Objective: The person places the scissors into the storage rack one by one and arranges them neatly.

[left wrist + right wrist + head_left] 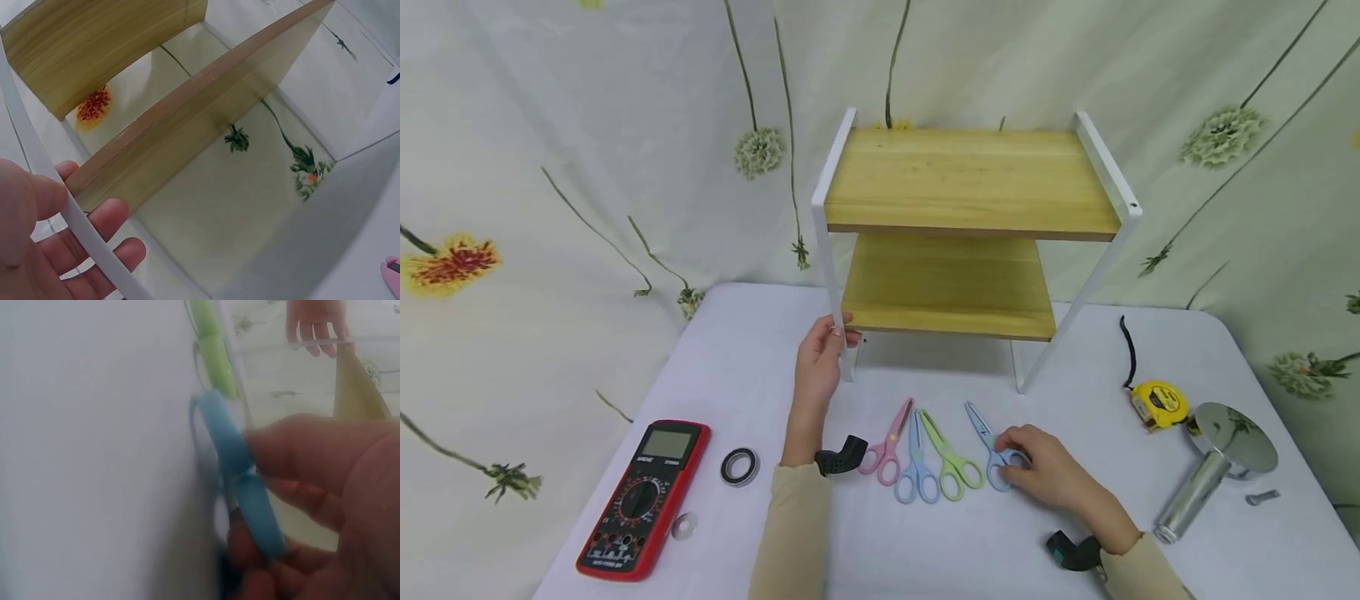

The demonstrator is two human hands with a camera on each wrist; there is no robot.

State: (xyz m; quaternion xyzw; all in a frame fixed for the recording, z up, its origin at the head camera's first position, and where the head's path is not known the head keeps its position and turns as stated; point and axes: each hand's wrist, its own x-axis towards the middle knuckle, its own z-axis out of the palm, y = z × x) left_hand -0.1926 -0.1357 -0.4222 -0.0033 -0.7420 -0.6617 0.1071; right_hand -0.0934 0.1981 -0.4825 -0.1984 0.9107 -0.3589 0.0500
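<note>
A two-tier wooden shelf [970,179] with a white metal frame stands at the back of the white table [925,550]. My left hand [822,358] grips the frame's front left leg [75,215], thumb on one side and fingers on the other. Several small scissors lie in a row before the shelf: pink [887,446], light blue [916,467], green [951,458] and another blue pair [992,446]. My right hand [1045,471] pinches the handles of that rightmost blue pair [240,487], which lies on the table.
A red multimeter [643,496] and a roll of black tape [740,466] lie at the left. A yellow tape measure [1159,403], a chrome shower head [1221,462] and a small bolt [1262,497] are at the right. A floral cloth hangs behind.
</note>
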